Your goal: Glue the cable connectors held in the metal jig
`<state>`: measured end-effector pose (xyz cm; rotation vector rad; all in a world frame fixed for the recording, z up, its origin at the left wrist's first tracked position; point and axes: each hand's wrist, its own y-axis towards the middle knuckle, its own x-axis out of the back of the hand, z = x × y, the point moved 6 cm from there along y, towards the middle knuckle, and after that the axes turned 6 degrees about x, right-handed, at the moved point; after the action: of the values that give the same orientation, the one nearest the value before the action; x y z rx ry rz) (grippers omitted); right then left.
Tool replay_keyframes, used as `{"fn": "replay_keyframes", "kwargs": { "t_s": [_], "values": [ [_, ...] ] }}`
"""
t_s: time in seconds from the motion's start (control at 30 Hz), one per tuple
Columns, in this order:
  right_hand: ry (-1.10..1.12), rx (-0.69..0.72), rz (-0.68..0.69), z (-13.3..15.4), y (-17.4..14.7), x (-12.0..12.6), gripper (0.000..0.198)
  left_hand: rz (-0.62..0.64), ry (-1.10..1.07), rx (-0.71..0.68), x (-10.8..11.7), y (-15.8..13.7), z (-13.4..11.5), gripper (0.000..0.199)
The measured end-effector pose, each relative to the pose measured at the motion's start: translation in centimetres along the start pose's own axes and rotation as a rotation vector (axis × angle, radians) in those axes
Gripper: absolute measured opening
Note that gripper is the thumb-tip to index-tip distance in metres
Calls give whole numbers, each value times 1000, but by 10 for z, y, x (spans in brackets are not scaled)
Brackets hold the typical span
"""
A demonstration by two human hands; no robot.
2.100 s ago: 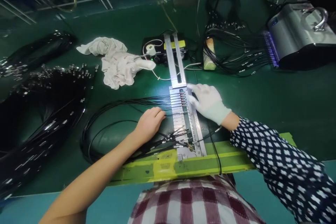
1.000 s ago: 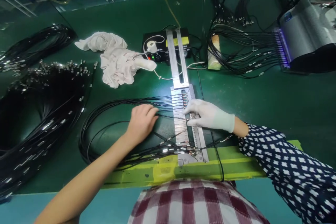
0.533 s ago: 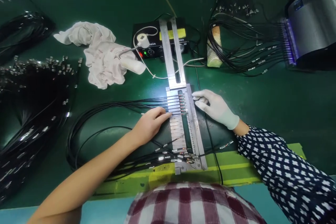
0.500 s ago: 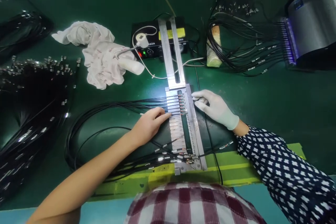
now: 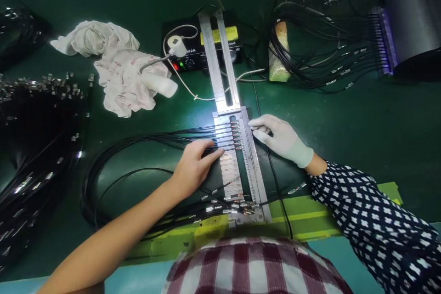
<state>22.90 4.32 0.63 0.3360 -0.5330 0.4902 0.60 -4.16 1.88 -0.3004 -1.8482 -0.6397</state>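
Note:
My bare left hand lies over the left side of a slotted metal fixture, index finger and thumb apart. Its thumb touches the plate beside the lowest of several black cables laid in the upper slots. Their metal-tipped ends line up over the long opening in the fixture. My right hand, in a white glove, is at the fixture's right rail. Its fingertips rest at the rail's edge, curved and slightly apart, with nothing visible in them. More loose cable ends lie across the fixture's near end.
Behind the fixture sits a black control box with red and green lights. A crumpled white cloth and dark cable bundles lie left. At right, cables run over a wrapped block into a grey machine. Yellow-green tape lines the near edge.
The view has shifted slightly. My left index finger has lifted a little away from the thumb, while my right hand stays at the rail.

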Motion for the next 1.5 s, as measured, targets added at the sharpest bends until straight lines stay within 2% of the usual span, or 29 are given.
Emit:
{"fn": "replay_keyframes", "kwargs": {
  "t_s": [0.13,0.23,0.3,0.43,0.5,0.57,0.63,0.73,0.87,1.0,1.13,1.23,1.33,1.5],
  "values": [
    [-21,-5,-2,-1,3,-1,22,-15,134,46,-3,-9,-5,37],
    [-50,-29,-8,-1,2,0,23,75,102,81,-2,-8,-6,37],
    [-60,-16,3,1,-5,-1,23,213,-25,108,2,-7,-6,35],
    [-108,74,14,10,-26,-1,23,585,-393,85,16,-19,-18,27],
    [-138,112,10,12,-34,-2,22,646,-483,95,25,-26,-17,17],
    [-132,101,16,11,-36,-2,23,544,-524,151,32,-28,-7,15],
    [-104,63,21,9,-34,-2,23,358,-491,236,36,-25,10,14],
    [-83,47,17,9,-31,-1,23,173,-261,275,27,-18,23,14],
    [-79,60,20,10,-31,-1,22,133,-21,109,2,-10,8,15],
    [-75,65,30,10,-31,-3,22,45,-56,4,-2,-6,-4,11],
    [-88,65,42,10,-31,-3,22,-11,-208,60,7,-3,-1,20],
    [-101,46,57,10,-30,-3,21,-28,-240,156,9,-2,2,15],
    [-112,48,63,10,-30,-3,20,-61,-156,158,6,0,-2,8],
    [-117,47,62,10,-30,-3,19,-131,46,47,0,3,-13,6]
  ]
}}
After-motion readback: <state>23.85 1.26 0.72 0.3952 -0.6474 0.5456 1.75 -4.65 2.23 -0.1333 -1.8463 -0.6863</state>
